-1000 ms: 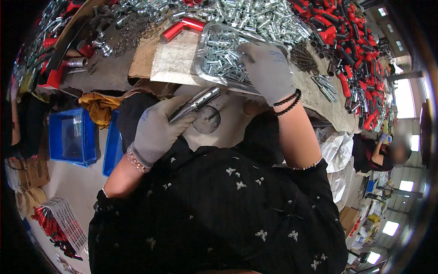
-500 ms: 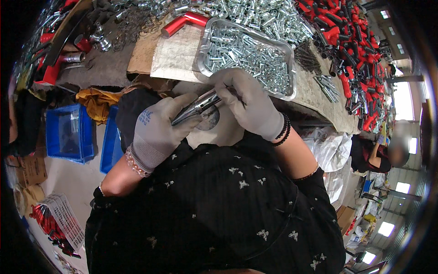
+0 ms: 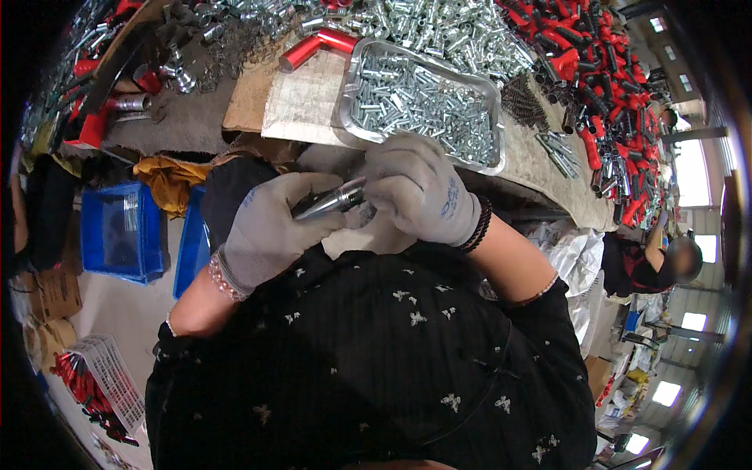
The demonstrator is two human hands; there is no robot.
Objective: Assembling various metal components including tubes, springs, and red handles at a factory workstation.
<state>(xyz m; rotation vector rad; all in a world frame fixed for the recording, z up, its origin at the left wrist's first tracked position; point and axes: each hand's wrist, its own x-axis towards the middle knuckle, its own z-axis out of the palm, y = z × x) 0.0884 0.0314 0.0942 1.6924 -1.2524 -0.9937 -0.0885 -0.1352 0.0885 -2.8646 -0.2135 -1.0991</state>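
Observation:
A shiny metal tube [image 3: 330, 203] lies slantwise between my gloved hands, in front of my body. My left hand [image 3: 270, 227] is closed around its lower left part, thumb above and fingers below. At the upper right end, the curled fingers of my right hand [image 3: 421, 188] grip the tube and cover that end. Whether a smaller part sits in the right fingers is hidden. Just beyond my right hand is a metal tray [image 3: 345, 102] heaped with small metal pins [image 3: 419, 110]. Farther left of the tray lies a bent red tube [image 3: 316, 45].
Loose metal fittings [image 3: 439, 23] pile up behind the tray. Red and black handles [image 3: 603, 86] heap at the right, with springs [image 3: 523, 102] nearer. Blue crates [image 3: 121, 235] and a white basket [image 3: 113, 372] stand low at left. Another person [image 3: 650, 262] is at far right.
My right hand has turned and closed over the tube's upper end, its back now facing up; less of the tube shows. My left hand keeps its hold.

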